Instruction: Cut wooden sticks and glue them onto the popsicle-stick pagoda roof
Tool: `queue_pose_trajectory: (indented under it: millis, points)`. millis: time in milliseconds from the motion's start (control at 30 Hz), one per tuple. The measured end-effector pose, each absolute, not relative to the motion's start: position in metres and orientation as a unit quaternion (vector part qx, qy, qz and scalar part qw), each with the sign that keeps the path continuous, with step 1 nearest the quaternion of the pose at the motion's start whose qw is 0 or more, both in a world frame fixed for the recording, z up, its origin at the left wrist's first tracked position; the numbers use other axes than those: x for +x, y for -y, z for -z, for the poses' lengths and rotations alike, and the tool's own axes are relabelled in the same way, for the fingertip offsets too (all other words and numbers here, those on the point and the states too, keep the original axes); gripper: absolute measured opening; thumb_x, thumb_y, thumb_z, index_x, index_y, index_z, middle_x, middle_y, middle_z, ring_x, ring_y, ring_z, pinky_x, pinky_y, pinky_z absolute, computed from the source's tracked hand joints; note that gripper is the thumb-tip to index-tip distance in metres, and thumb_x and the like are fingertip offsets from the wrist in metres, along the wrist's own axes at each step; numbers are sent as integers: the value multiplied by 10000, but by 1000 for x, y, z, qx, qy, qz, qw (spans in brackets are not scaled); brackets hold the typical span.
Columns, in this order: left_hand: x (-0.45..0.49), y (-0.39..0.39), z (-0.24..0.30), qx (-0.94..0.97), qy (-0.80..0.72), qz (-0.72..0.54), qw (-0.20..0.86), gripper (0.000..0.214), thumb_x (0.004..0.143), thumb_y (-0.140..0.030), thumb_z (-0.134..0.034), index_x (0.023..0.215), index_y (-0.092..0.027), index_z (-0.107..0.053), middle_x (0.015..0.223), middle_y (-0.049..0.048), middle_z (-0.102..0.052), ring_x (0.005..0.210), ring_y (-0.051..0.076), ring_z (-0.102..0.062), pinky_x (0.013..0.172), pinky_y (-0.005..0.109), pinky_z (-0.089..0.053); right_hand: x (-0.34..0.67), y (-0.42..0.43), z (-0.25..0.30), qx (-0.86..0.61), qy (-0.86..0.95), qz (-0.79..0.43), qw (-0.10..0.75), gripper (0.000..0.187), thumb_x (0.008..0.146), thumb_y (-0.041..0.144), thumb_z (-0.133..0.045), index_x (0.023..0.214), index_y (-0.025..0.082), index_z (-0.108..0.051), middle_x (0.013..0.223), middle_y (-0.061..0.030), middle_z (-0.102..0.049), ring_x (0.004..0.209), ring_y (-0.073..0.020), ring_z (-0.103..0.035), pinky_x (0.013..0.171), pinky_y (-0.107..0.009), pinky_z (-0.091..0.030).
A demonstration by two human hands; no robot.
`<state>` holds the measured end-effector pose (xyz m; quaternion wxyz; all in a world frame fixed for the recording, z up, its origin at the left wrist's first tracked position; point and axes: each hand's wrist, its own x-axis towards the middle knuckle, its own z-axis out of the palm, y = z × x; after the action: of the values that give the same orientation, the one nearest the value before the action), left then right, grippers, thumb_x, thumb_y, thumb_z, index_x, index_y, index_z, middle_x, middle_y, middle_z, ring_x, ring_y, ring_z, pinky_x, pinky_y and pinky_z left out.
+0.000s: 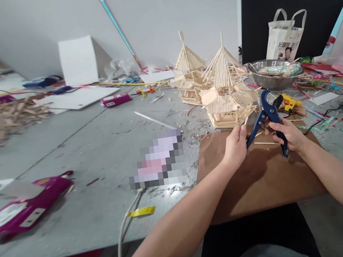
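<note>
In my right hand (pixel 291 135) is a blue pipe cutter (pixel 270 109), its curved jaw pointing up and its handles spread apart. My left hand (pixel 235 147) is closed in a pinch, with the tip of a thin wooden stick (pixel 246 121) showing above its fingers. One cutter handle reaches down beside my left fingers; whether they touch it I cannot tell. Below both hands lies a brown board (pixel 263 183) with a few loose sticks (pixel 266 143) on it. Just beyond stand two pavilion models made of wooden sticks, a nearer one (pixel 229 105) and a farther one (pixel 188 78).
A yellow glue gun (pixel 292 102) and a metal bowl (pixel 272 83) with wrapped sticks sit to the right, among scraps. Left of the board lies a blurred-out phone (pixel 157 160) on a cable. A purple tool (pixel 31 205) and a heap of wooden pieces (pixel 3 121) occupy the left side.
</note>
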<state>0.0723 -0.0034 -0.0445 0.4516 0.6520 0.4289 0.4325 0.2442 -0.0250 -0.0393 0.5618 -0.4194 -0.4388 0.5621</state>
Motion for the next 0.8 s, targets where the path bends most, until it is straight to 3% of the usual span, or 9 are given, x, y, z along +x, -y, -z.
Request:
queue_pose_trajectory:
  millis: [100, 167, 233, 300, 533, 667, 800]
  points:
    - [74, 6, 47, 665, -420, -441, 431, 350, 869, -447, -306, 641, -189, -369, 498, -39, -449, 438, 64, -401, 438, 186, -322, 242, 27, 39, -412, 412, -567, 582, 242, 620, 338, -682, 798, 209, -581, 657, 11, -644, 416, -69, -485, 370, -192, -360]
    - [77, 7, 50, 659, -406, -459, 436, 356, 870, -457, -301, 638, -192, -357, 488, -44, -424, 448, 67, -395, 452, 191, -327, 239, 32, 37, -385, 423, -587, 573, 221, 623, 322, -651, 816, 229, -594, 803, -11, -661, 666, -139, -607, 540, -255, -477]
    - [79, 8, 52, 649, -387, -470, 457, 358, 865, -476, -304, 650, -194, -354, 490, -49, -416, 444, 67, -382, 450, 196, -324, 235, 37, 36, -346, 459, -610, 545, 269, 637, 310, -577, 898, 249, -600, 975, -31, -647, 905, -196, -601, 695, -329, -493]
    - [81, 9, 53, 643, -371, -474, 475, 362, 856, -497, -316, 662, -193, -359, 482, -54, -405, 441, 69, -374, 450, 199, -323, 233, 40, 37, -327, 494, -622, 512, 384, 637, 303, -482, 1004, 253, -582, 1088, -47, -614, 1006, -221, -566, 760, -378, -475]
    - [87, 6, 59, 645, -380, -466, 471, 394, 847, -518, -310, 686, -181, -435, 537, -30, -477, 471, 82, -429, 484, 211, -357, 238, 29, 37, -415, 504, -573, 496, 565, 574, 312, -340, 1080, 179, -553, 1079, -96, -619, 989, -245, -573, 808, -426, -452]
    - [80, -5, 61, 668, -408, -453, 428, 362, 860, -436, -323, 700, -170, -509, 556, -14, -507, 531, 98, -482, 556, 222, -387, 254, 16, 39, -484, 442, -543, 525, 541, 593, 313, -329, 1069, 155, -533, 1098, -115, -611, 956, -238, -593, 786, -407, -468]
    - [73, -12, 62, 689, -424, -428, 404, 320, 858, -394, -332, 641, -187, -443, 466, -47, -432, 462, 86, -424, 530, 212, -359, 282, -1, 48, -591, 383, -460, 541, 429, 571, 322, -336, 916, 168, -539, 974, -114, -649, 888, -228, -617, 725, -374, -490]
